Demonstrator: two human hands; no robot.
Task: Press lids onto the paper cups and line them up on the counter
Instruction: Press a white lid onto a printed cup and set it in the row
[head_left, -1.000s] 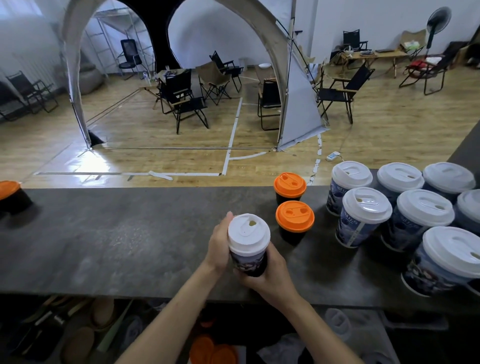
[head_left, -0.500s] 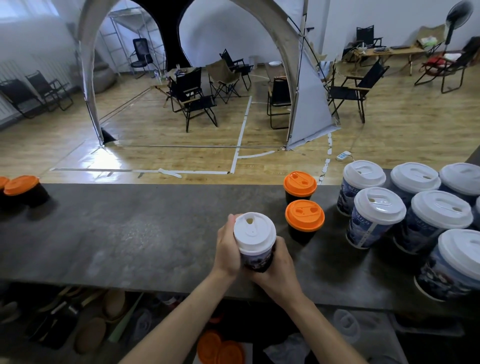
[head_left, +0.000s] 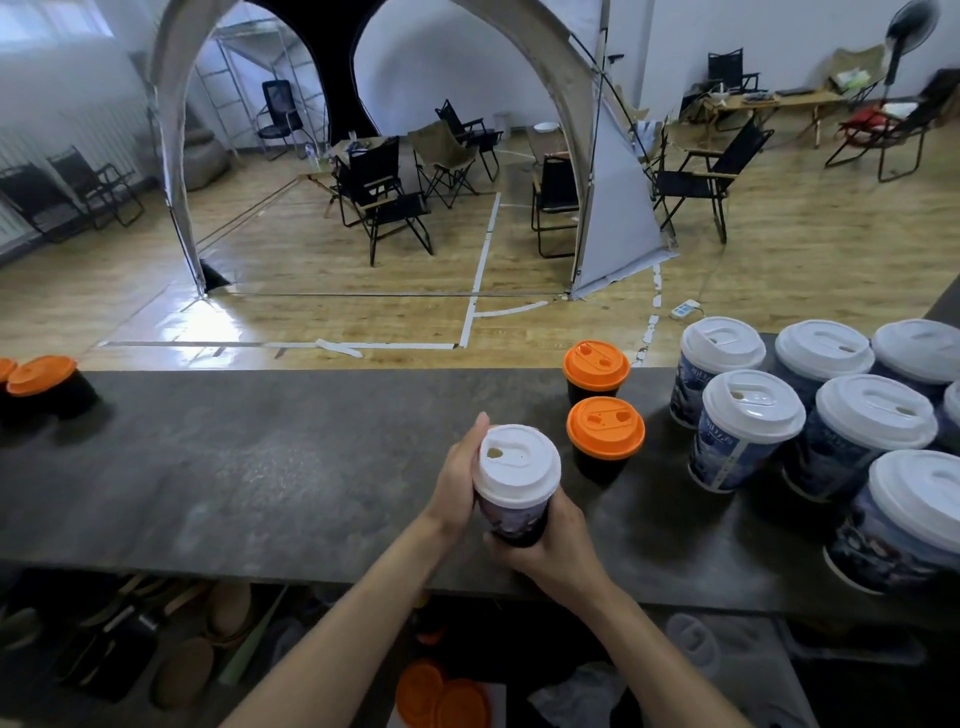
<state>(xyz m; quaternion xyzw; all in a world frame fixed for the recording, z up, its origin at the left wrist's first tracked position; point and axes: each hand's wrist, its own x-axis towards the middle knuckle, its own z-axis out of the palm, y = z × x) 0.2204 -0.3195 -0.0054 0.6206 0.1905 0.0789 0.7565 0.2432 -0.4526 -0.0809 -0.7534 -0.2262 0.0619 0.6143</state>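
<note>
A printed paper cup with a white lid (head_left: 517, 470) stands near the front edge of the dark counter (head_left: 260, 467). My left hand (head_left: 457, 478) wraps its left side and my right hand (head_left: 550, 545) cups its lower right side. Just right of it stand two small black cups with orange lids (head_left: 605, 428), one behind the other. Several tall printed cups with white lids (head_left: 753, 410) are grouped at the counter's right end.
Black cups with orange lids (head_left: 41, 376) stand at the counter's far left. Loose orange lids (head_left: 441, 701) and clutter lie on a shelf below the counter. Beyond the counter are a wooden floor, folding chairs and a tent frame.
Both hands keep hold of the white-lidded cup, which stays in place. The camera has tilted slightly, so the cups at the far left show more.
</note>
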